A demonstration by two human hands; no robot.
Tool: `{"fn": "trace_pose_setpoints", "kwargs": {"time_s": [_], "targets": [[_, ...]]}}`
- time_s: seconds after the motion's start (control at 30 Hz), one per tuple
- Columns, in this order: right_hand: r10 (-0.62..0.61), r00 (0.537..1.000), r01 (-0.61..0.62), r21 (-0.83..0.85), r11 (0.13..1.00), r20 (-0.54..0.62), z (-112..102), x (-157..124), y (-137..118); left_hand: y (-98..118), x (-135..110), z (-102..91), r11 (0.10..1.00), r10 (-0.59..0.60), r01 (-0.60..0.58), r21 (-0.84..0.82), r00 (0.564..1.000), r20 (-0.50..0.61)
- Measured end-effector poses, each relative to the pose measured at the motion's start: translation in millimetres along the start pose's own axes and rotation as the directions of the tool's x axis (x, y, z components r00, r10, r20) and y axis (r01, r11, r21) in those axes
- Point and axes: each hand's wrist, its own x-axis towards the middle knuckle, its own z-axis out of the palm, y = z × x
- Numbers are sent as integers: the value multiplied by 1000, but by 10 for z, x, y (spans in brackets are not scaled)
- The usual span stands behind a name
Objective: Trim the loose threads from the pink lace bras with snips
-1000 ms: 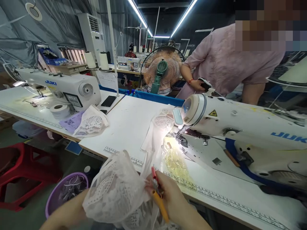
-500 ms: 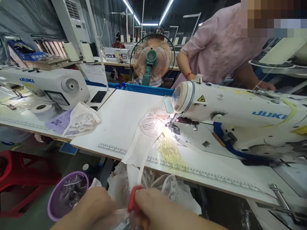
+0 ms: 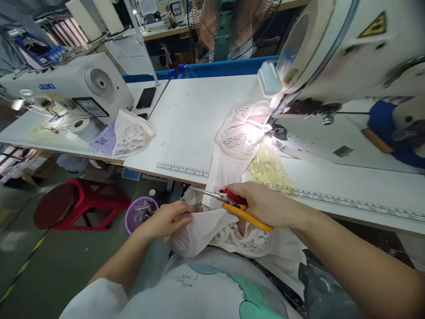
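A white lace garment (image 3: 209,228) lies bunched on the seated person's lap, just below the table edge. The left hand (image 3: 169,219) has its fingers curled closely on the garment's left edge. The right hand (image 3: 265,204) is wrapped around scissors (image 3: 245,215) (one handle red, the other orange-yellow), blades pointing left above the garment. A second lace piece (image 3: 237,139) lies on the white table (image 3: 192,115), reaching from beneath the lit sewing machine head (image 3: 332,48) to the near edge; whether it joins the lap garment cannot be told. Beside it is a yellowish bundle (image 3: 270,168). Farther left, a purple bin (image 3: 129,217) and red stool (image 3: 86,199) stand on the floor.
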Motion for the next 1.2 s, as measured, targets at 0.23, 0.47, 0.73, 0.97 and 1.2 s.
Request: {"fn": "trace_pose_setpoints", "kwargs": {"time_s": [0.23,0.47,0.73,0.97,1.2], "targets": [[-49,995,54,-52,997,86,-1,27,-197,333,228,363,891,83,-200,-408,954,-287],[-20,995,29,-82,996,102,-218,108,-182,386,341,296,591,-180,-7,-806,974,-141],[-111,993,117,-161,980,47,-206,144,-172,388,347,285,509,-231,18,-861,966,-117],[-178,983,181,-110,977,41,-197,108,-168,407,353,284,472,-244,21,-881,964,-108],[-190,981,193,-121,974,31,-162,124,-143,459,379,301,479,-291,33,-877,949,-124]]}}
